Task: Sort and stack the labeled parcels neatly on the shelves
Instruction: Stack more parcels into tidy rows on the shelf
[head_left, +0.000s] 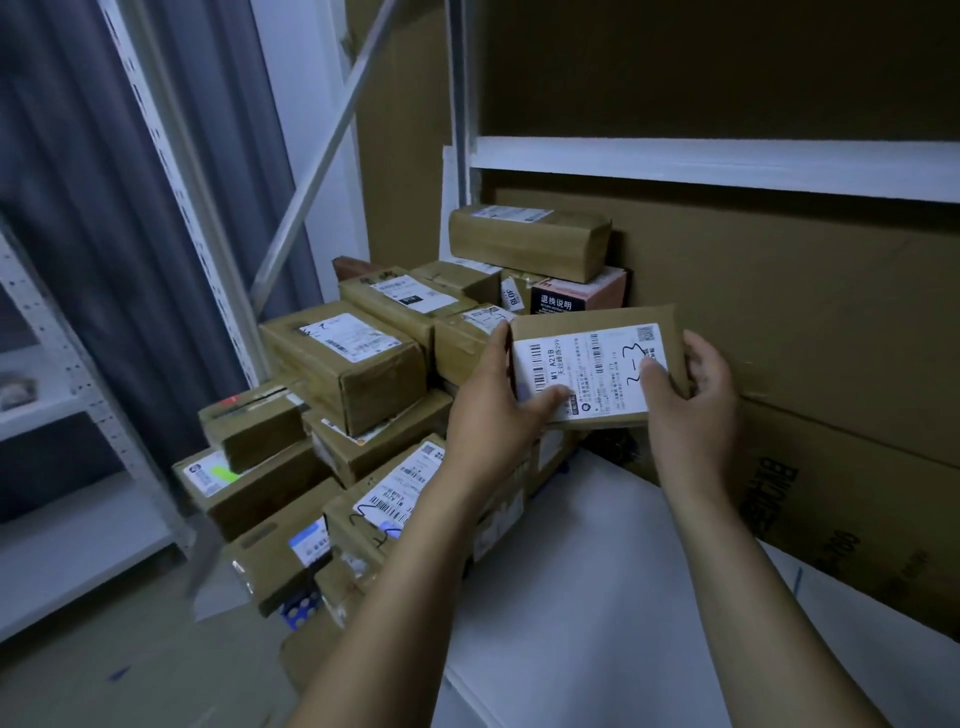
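Observation:
I hold a flat brown parcel (597, 332) with a white label marked "2-3" above the white shelf (597, 597). My left hand (493, 400) grips its left edge, thumb on the label. My right hand (691, 389) grips its right edge, thumb on the label's lower right. To the left lies a pile of several labeled brown boxes (343, 364), heaped unevenly. A long taped parcel (530, 239) tops the pile at the back, above a pink-sided box (582, 296).
A large cardboard sheet (779, 312) lines the shelf's back and right side. A white shelf beam (727, 166) runs above. White metal uprights (171, 208) and a diagonal brace (322, 145) stand at left, with a grey curtain (78, 156) behind.

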